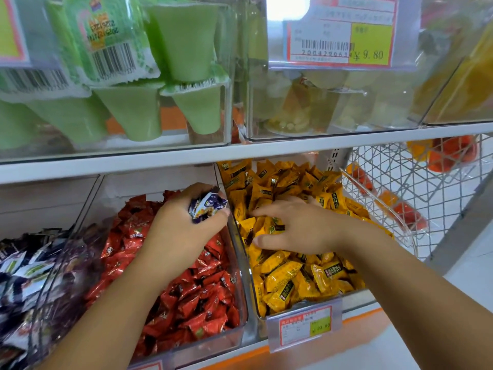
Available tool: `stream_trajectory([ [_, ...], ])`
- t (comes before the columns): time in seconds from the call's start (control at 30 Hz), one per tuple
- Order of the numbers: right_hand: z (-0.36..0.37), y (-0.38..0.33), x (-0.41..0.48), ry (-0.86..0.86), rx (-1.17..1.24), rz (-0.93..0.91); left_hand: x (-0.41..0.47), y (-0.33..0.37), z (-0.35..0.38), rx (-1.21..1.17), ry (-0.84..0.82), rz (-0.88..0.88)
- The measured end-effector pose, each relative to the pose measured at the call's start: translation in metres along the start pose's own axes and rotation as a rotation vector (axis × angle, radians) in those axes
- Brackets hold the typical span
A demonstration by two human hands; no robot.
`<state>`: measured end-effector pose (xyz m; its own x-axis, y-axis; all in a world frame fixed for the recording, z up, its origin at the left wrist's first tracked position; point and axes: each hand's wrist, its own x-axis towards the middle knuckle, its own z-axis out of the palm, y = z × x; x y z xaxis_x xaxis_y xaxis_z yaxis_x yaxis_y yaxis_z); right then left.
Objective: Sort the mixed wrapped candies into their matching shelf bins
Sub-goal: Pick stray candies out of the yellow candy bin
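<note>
A shop: a barcoded red-and-yellow price label above the white shelf board, and below that board clear plastic bins of loose yellow-wrapped candies with a smaller price tag.

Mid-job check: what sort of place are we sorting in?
Most likely a shop's bulk-sweets shelf: clear bins heaped with red candies and yellow candies, price tags clipped to bin fronts, and a wire basket of goods alongside. The left hand grips blue-and-white candies.
</note>
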<state>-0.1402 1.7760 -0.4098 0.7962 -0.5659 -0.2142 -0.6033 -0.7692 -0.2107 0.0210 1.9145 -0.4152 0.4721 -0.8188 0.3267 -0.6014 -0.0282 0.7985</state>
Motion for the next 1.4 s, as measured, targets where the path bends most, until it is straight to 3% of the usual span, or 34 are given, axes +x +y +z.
stream_trajectory([
  [0.2, -0.004, 0.006, -0.001, 0.199, 0.102, 0.000, 0.000, 0.002, 0.000, -0.023, -0.001, 0.009],
  [0.37, 0.011, -0.014, 0.012, 0.145, -0.028, -0.022, -0.001, 0.003, 0.000, -0.027, -0.005, 0.013],
  [0.63, -0.004, 0.021, -0.001, 0.245, 0.002, 0.002, -0.003, 0.000, -0.002, -0.015, -0.029, -0.018],
  [0.8, -0.009, 0.026, -0.002, 0.285, -0.101, -0.011, -0.004, 0.002, -0.003, -0.011, -0.036, -0.013],
  [0.97, -0.004, 0.015, 0.006, 0.460, -0.052, -0.045, -0.006, 0.003, -0.003, -0.048, -0.046, -0.007],
  [1.1, 0.016, 0.003, 0.025, 0.316, -0.139, 0.041, -0.006, 0.003, 0.000, -0.049, -0.045, -0.009],
  [1.3, 0.019, 0.003, 0.038, 0.457, -0.132, 0.234, -0.005, 0.003, 0.001, -0.033, -0.019, -0.006],
  [1.4, 0.008, 0.007, 0.050, 0.238, 0.015, 0.296, -0.005, 0.003, 0.002, -0.047, -0.016, -0.011],
])
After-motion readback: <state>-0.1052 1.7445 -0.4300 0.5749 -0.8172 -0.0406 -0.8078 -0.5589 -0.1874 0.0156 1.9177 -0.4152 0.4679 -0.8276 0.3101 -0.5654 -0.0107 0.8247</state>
